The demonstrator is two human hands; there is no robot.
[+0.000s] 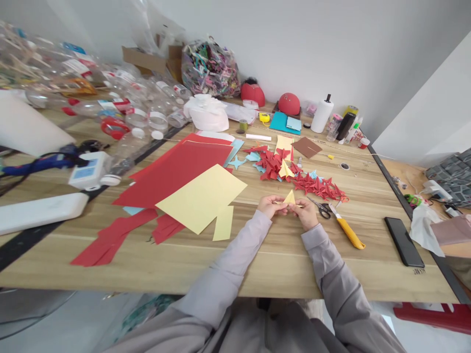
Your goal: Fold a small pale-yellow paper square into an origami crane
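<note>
Between both hands, above the table, is a small folded piece of yellow paper [290, 197] with its point facing away from me. My left hand [271, 206] pinches its left side, and my right hand [304, 213] pinches the right side. Just beyond lie many folded red paper stars [318, 187] in a row and a heap, with a folded yellow paper piece [286, 169] and a few light blue ones [238, 163]. Close to my right hand are black-handled scissors [324, 211] and a yellow-handled utility knife [351, 233].
Left of my hands lie yellow sheets [202, 198], red sheets [176, 171] and red strips [110, 240]. A black phone [405, 241] lies at right. Plastic bottles [158, 120] crowd the left, beside a glue gun [40, 162]. A white bottle [322, 115] stands at the back.
</note>
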